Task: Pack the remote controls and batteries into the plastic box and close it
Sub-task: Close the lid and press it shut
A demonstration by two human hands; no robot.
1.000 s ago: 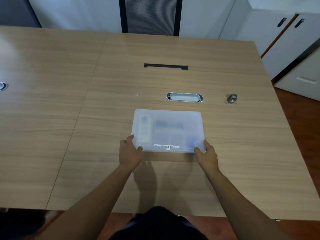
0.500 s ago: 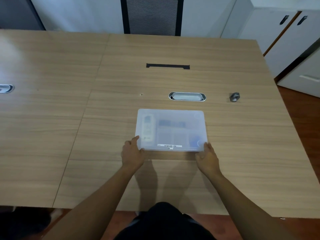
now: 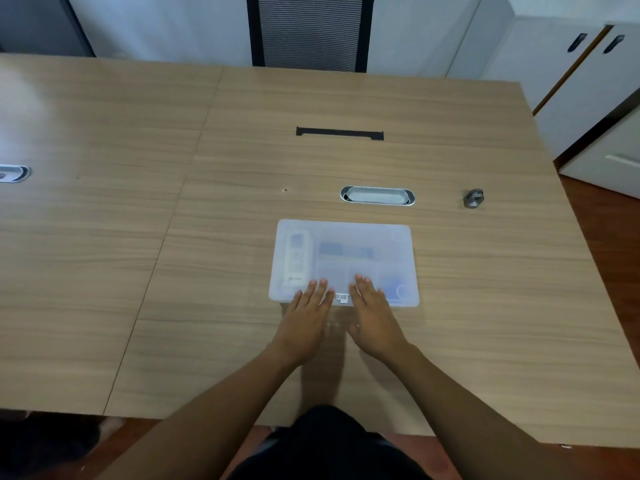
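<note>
A translucent plastic box (image 3: 363, 237) lies flat on the wooden table (image 3: 138, 271) with its lid down. Through the lid a white remote control (image 3: 296, 258) shows at the left, with dim blue shapes (image 3: 346, 252) in the middle and at the near right corner. My left hand (image 3: 308, 317) and my right hand (image 3: 372, 315) lie flat, side by side, with their fingertips resting on the near middle of the lid. Both hands hold nothing, and their fingers are stretched out. A barcode sticker (image 3: 342, 298) sits between them on the box's front edge.
A small grey metal object (image 3: 472, 198) stands to the right, beyond the box. An oval cable grommet (image 3: 377, 195) and a black slot (image 3: 339, 133) lie further back. A mesh-backed chair (image 3: 310, 31) stands at the far edge, white cabinets (image 3: 588, 81) at the right.
Both hands have left the box's near corners and come together at the middle of its near edge, now lying flat on the lid. The box has stayed in place.
</note>
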